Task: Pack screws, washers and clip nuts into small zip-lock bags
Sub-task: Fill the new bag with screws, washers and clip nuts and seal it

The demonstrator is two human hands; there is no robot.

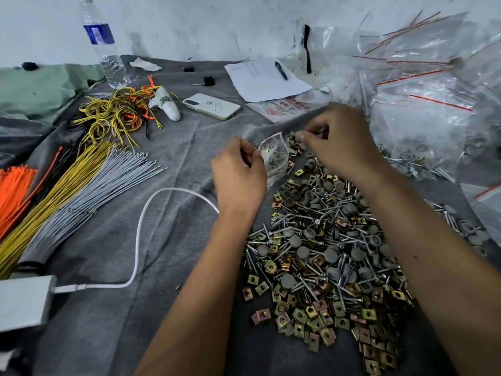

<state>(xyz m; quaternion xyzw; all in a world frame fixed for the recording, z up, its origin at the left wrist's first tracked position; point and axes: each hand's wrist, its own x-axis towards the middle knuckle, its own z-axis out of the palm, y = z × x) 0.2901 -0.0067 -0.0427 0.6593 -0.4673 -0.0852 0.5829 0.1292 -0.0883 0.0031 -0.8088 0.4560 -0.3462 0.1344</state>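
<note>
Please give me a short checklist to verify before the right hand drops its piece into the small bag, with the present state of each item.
1. Small clear zip-lock bag has its mouth open: ok.
2. Left hand pinches the bag's edge: ok.
3. Right hand pinches a small grey piece at its fingertips, near the bag mouth: ok; which part it is, cannot tell.
4. Bag already holds some parts: ok; exact count, cannot tell.
5. Mixed pile of silver screws, grey round washers and brass-coloured clip nuts lies within reach on the grey cloth: ok.
</note>
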